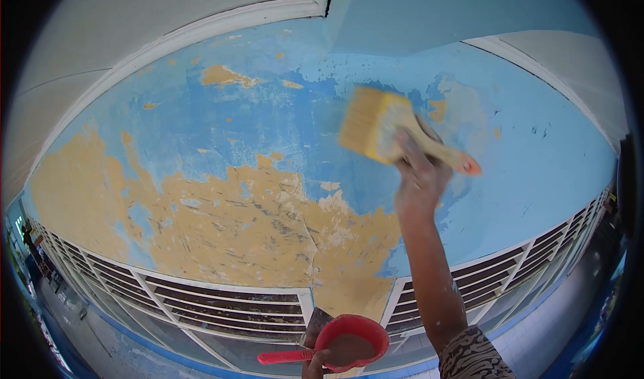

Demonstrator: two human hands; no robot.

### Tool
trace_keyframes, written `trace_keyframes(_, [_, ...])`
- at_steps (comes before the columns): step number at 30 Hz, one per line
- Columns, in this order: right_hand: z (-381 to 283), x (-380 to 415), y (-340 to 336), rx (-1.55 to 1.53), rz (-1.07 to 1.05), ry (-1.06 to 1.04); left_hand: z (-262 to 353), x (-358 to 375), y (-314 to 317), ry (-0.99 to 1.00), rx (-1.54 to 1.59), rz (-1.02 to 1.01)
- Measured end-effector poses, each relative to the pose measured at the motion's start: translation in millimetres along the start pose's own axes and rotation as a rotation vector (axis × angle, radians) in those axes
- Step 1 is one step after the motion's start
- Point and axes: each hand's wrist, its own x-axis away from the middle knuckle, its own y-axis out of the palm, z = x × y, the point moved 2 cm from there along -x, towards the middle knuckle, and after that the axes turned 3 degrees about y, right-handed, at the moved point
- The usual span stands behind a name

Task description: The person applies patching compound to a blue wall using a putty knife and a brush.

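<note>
My right hand (424, 168) is raised in front of the wall and wrapped round the handle of a wide paintbrush (390, 121). The brush has pale yellow bristles pointing left and a light handle with a reddish end; motion blurs it. Low in the middle, my left hand (315, 367) grips a red plastic dipper (382, 342), whose long handle points left. Brownish-grey liquid (350, 349) lies inside the dipper. A flat grey scraper blade (318, 324) sticks up beside the dipper at my left hand, its lower part hidden.
The wall (261, 137) shows blue paint, with tan bare patches on its left and lower parts. White-framed louvred openings (228, 312) run below it on both sides. White ceiling trim (221, 22) edges the top. The floor (87, 332) shows at lower left.
</note>
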Motion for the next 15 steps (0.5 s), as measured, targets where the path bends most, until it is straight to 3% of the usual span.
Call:
trace_keyframes(4, [30.7,-53.2,40.2,0.125,-0.079,-0.131,-6.6,6.2,4.3,-0.001,-0.061,-0.047])
trace_keyframes(6, [21.4,-88.4,10.8,0.076,-0.065,-0.029,-22.3,3.4,-9.1,-0.006,0.005,-0.034])
trace_keyframes(8, [-7.1,-106.6,-29.9,0.208,0.001,-0.148,-50.0,-7.7,-30.0,-0.117,-0.013,-0.070])
trace_keyframes(9, [-21.3,-113.0,-46.8,0.257,0.081,-0.265,-3.1,24.4,-3.4,-0.059,-0.033,0.031])
trace_keyframes(12, [-58.4,-112.9,-76.5,0.514,0.327,-0.593,-25.3,19.1,-36.0,0.019,-0.066,-0.002])
trace_keyframes(13, [-51.6,-106.6,-72.2,0.509,0.326,-0.588,-26.9,21.0,-42.8,0.014,-0.033,0.014])
trace_keyframes(15, [-37.7,-85.1,-46.6,0.634,0.293,-0.968,-30.4,15.5,-52.9,-0.013,-0.063,0.011])
